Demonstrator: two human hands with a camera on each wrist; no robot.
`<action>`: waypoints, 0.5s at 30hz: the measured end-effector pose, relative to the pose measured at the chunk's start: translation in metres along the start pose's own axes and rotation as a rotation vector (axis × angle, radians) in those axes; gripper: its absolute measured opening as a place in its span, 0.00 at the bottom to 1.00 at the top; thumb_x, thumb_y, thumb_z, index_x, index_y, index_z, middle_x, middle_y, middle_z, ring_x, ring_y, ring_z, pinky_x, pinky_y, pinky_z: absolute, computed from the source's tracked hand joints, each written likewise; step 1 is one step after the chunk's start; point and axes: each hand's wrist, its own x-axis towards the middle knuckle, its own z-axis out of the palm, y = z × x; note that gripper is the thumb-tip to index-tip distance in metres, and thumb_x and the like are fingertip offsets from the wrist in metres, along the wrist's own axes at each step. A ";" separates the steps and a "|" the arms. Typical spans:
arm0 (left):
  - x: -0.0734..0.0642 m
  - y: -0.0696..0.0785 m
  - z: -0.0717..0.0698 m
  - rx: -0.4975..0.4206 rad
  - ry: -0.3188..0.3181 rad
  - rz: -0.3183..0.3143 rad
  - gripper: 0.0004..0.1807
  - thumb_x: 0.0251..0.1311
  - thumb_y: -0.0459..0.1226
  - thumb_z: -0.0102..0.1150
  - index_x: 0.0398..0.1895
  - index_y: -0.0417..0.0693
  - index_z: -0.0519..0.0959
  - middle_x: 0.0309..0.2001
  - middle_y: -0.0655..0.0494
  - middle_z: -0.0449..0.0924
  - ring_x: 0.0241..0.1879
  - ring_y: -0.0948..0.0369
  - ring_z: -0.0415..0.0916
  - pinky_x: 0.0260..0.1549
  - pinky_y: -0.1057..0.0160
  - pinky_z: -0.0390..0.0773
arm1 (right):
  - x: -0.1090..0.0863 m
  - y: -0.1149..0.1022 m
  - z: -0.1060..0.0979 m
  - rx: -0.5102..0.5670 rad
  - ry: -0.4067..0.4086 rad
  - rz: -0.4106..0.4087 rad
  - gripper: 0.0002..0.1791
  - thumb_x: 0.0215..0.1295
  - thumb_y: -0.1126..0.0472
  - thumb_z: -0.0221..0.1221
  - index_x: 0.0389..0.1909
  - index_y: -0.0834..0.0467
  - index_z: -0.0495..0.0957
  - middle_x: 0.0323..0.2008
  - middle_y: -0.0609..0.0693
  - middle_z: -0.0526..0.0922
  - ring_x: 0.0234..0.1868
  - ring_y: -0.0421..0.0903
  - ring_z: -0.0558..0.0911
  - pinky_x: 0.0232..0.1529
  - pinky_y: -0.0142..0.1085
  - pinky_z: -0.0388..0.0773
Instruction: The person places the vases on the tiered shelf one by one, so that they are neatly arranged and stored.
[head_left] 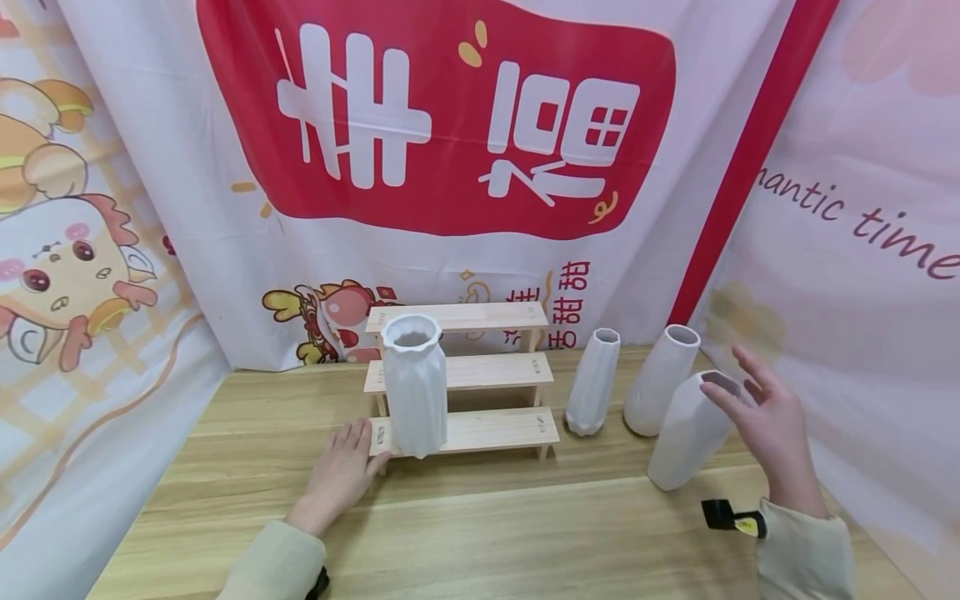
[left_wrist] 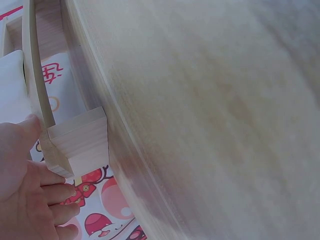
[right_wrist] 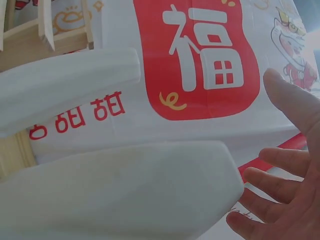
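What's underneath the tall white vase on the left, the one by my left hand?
The ribbed vase stands on the bottom step of the wooden riser. The left hand touches that step's end. The board beneath its base is covered.

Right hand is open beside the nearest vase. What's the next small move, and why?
Probably close the right hand round the nearest vase: its fingers are spread by the rim, not gripping. The left hand rests against the wooden step shelf, which already bears one vase.

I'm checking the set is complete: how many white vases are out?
4: one vase on the stand's lowest step, two on the table right of it, one nearest the right hand. None seems hidden.
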 end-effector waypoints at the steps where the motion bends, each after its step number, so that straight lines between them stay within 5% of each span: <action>1: 0.000 0.000 0.000 0.000 -0.001 0.000 0.35 0.67 0.46 0.45 0.62 0.22 0.56 0.63 0.28 0.55 0.63 0.36 0.50 0.61 0.42 0.48 | 0.000 0.003 0.001 -0.001 0.003 -0.002 0.40 0.59 0.51 0.62 0.70 0.54 0.55 0.67 0.59 0.57 0.62 0.65 0.61 0.59 0.53 0.60; 8: 0.000 -0.001 0.001 0.003 0.002 0.003 0.35 0.67 0.46 0.46 0.62 0.22 0.57 0.63 0.28 0.55 0.63 0.36 0.51 0.61 0.41 0.49 | 0.002 0.021 0.002 0.011 -0.002 -0.008 0.40 0.60 0.54 0.61 0.70 0.59 0.54 0.66 0.62 0.57 0.63 0.63 0.60 0.61 0.51 0.57; 15: 0.000 -0.001 0.001 0.017 0.012 0.011 0.35 0.67 0.46 0.46 0.62 0.21 0.57 0.63 0.28 0.56 0.62 0.36 0.52 0.61 0.42 0.50 | 0.001 0.033 0.007 0.023 -0.014 -0.033 0.40 0.61 0.56 0.61 0.70 0.61 0.53 0.66 0.64 0.58 0.63 0.60 0.61 0.62 0.36 0.59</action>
